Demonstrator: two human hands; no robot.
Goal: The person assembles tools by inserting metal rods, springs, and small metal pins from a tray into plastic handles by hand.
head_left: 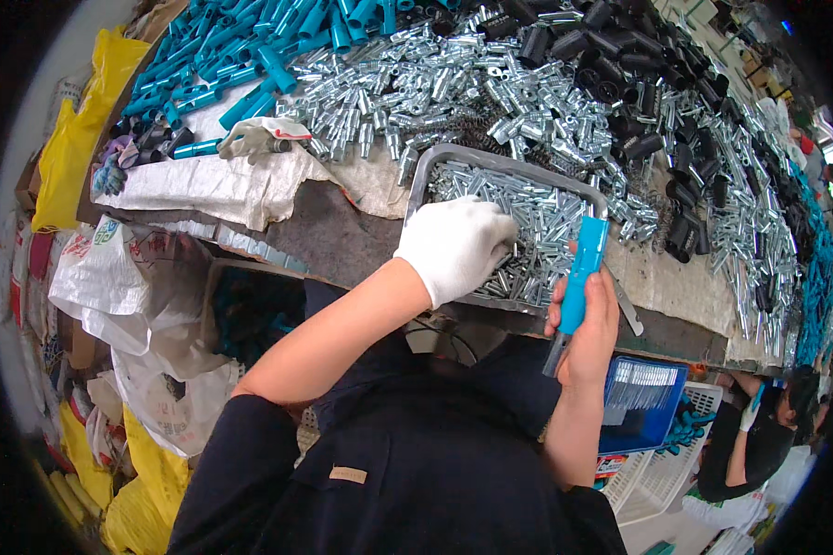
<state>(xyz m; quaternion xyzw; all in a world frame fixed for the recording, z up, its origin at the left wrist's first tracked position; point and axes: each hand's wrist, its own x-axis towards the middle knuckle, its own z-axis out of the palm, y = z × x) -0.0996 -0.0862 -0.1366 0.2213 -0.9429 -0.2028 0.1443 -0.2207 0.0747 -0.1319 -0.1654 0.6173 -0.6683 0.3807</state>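
My left hand (pixel 461 245), in a white knitted glove, reaches into a grey plastic tray (pixel 424 178) of small metal pins (pixel 546 217). Its fingers are curled down among the pins, and whatever they pinch is hidden. In my bare right hand (pixel 590 324) is a blue tubular handle (pixel 583 268), held upright and slightly tilted beside the tray's right edge. A dark tip sticks out below the handle, and a metal piece shows behind its upper end.
Behind the tray lie heaps of silver metal fittings (pixel 435 79), blue handles (pixel 287 23) and black sleeves (pixel 611 46). A spare glove (pixel 254 139) rests at the left. Below the bench at right stand a blue bin (pixel 648 370) and a white basket (pixel 662 481); another person (pixel 750 435) works beyond.
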